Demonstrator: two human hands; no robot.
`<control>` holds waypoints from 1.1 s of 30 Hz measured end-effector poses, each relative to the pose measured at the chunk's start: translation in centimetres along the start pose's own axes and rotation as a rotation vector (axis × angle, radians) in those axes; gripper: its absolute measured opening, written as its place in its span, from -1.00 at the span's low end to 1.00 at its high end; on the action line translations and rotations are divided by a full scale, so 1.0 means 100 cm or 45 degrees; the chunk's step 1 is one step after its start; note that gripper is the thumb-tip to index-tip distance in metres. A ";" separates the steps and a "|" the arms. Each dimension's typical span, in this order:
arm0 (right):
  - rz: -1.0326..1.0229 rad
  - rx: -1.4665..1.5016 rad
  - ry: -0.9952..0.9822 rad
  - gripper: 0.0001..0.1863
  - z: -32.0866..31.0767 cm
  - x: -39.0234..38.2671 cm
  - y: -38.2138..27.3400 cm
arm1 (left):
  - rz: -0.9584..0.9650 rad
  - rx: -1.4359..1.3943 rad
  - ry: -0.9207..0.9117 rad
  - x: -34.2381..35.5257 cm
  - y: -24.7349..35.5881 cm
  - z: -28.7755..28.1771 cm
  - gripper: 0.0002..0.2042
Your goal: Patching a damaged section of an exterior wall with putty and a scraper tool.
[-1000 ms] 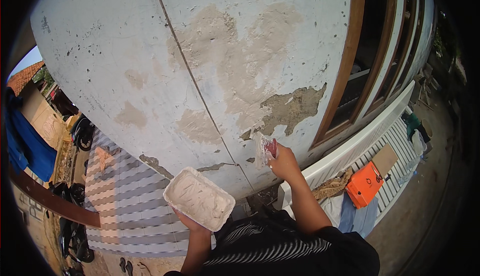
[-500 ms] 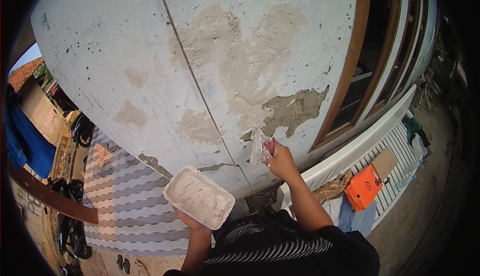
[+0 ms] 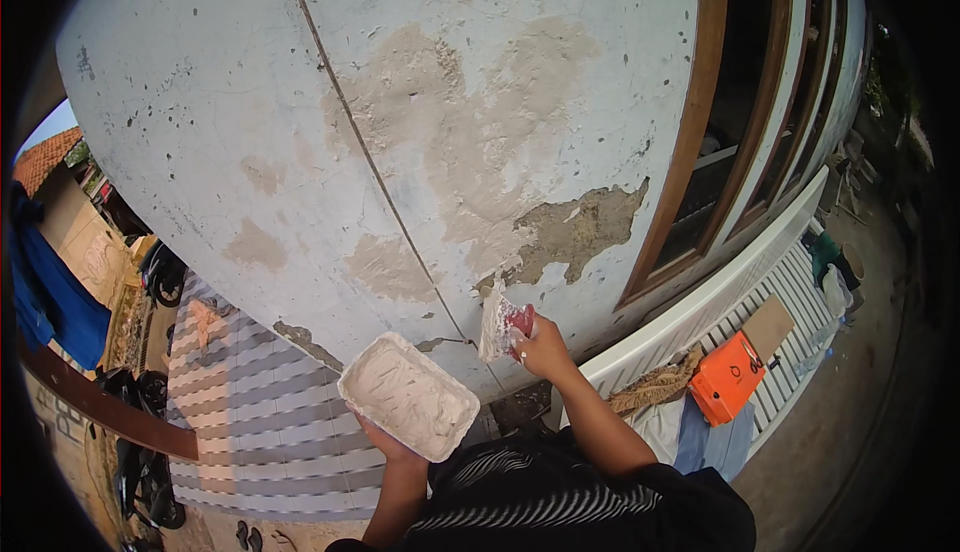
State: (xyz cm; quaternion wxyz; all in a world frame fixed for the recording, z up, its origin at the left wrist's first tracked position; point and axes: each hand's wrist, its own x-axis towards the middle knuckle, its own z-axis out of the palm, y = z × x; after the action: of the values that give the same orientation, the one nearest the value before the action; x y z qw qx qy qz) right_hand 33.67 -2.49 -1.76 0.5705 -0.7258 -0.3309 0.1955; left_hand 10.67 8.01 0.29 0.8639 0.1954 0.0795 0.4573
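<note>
Scraper (image 3: pixel 493 326) and right hand (image 3: pixel 545 349) sit lower than before, just below frame centre, fingers closed round it; left hand (image 3: pixel 381 439) supports a tub (image 3: pixel 459 429) (finger spread hidden).

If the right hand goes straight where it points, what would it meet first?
Probably the pale, patched plaster wall, via the red-handled scraper it holds; whether they touch now is unclear.

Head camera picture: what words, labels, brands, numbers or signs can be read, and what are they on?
Wall at far lower left: large dark lettering, partly lost at the rim; not copied here.
Orange package: small dark marks, too small to read.
Tub and red-handled scraper: no writing to be made out.
</note>
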 end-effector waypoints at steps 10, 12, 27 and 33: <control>-0.065 -0.269 0.064 -0.80 -0.005 -0.005 0.014 | 0.016 -0.020 0.037 -0.005 0.008 -0.002 -0.33; 0.018 0.002 0.245 -0.81 -0.004 -0.009 0.015 | 0.019 -0.024 0.045 -0.005 0.010 -0.002 -0.33; -0.002 0.102 0.133 -0.83 0.017 -0.005 0.043 | 0.011 0.013 0.049 -0.007 0.010 -0.004 -0.32; 0.066 0.310 0.265 -0.84 0.014 -0.003 0.029 | -0.002 -0.021 0.072 -0.007 0.012 -0.002 -0.32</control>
State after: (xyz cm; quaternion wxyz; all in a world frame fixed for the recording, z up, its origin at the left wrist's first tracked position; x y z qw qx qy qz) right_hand 33.32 -2.13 -4.98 0.6803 -0.6759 -0.2251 0.1724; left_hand 9.30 8.04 0.56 0.8632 0.1753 0.1004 0.4628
